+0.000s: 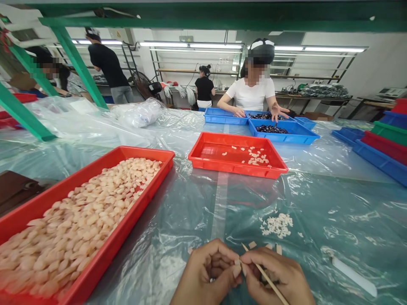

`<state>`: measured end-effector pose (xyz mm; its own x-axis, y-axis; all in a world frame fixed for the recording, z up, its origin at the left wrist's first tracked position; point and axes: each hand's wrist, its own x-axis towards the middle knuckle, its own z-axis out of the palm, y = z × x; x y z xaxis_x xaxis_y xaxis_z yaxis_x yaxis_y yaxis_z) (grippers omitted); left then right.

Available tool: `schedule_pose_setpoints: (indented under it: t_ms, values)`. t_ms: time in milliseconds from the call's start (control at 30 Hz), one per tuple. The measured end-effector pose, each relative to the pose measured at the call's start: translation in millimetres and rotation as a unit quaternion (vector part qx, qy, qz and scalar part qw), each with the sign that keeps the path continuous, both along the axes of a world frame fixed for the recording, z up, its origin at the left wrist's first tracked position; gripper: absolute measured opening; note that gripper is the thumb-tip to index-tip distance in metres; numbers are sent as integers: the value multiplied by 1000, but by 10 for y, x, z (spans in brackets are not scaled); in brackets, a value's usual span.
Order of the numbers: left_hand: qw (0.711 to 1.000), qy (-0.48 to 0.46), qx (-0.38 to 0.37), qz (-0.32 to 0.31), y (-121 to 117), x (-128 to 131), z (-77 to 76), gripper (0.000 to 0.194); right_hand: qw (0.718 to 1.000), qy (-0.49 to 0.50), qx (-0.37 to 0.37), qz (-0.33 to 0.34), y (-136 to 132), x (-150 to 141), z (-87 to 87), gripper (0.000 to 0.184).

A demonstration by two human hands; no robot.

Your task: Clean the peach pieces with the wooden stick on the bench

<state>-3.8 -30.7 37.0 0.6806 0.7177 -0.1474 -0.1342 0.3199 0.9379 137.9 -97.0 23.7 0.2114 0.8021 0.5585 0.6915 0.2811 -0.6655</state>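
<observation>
Left grip (pixel 208 273) tight on piece (pixel 237 262), right (pixel 281 271) on stick (pixel 271 283)

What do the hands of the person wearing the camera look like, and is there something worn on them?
The left hand and the right hand are bare, with no gloves. The picture cuts off the forearms, so no sleeves show. Whether a ring is worn, I cannot tell.

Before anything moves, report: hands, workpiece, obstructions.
Left hand pinching small pale piece. Right hand, fingertips close by, holding slender tan wooden stick. Small white scraps heaped just beyond.
</observation>
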Motion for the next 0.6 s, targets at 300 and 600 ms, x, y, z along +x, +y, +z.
schedule_pose_setpoints:
  t_ms: [300, 600]
  values:
    - [998, 39, 44, -2, 1, 6, -36, 24, 998, -41, -32, -46, -46, 205, 201, 18]
    - [913, 174, 361, -77, 20, -60, 54, 17, 948, -161, -132, -242, 20, 864, 176, 32]
